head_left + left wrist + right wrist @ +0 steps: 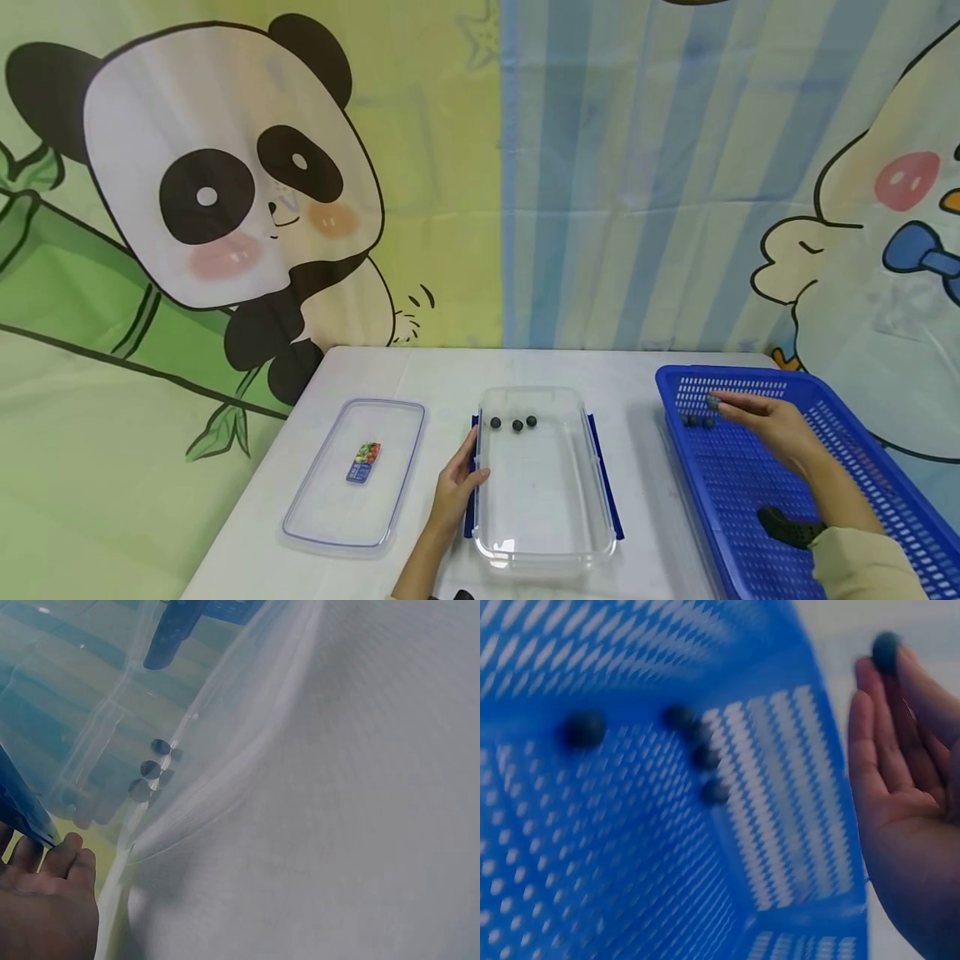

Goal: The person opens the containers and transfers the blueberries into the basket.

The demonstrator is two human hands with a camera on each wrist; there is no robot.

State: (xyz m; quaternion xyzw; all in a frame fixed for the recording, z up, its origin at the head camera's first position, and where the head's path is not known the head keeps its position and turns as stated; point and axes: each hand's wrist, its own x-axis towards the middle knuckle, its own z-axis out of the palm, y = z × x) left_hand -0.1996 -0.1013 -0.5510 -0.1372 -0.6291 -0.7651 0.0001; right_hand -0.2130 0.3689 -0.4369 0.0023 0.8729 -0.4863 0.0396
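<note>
My right hand [780, 429] pinches a small dark ball [886, 652] between thumb and fingertips, over the far left part of a blue plastic basket [750, 492]. Several similar dark balls [705, 756] lie inside the basket, near its far end. In the middle of the table stands a clear plastic box [540, 500] with blue side flaps. Three dark balls [517, 426] sit near the box's far end. At the box's left side, my left hand [452, 483] grips the wall by a blue flap [26, 802], the thumb at the rim.
A clear lid [382, 517] with a bluish edge lies left of the box, bearing a small colourful label [363, 462]. The white table [637, 467] meets a printed cloth backdrop [585, 167] at its far edge. A dark strap [789, 528] sits on the right wrist.
</note>
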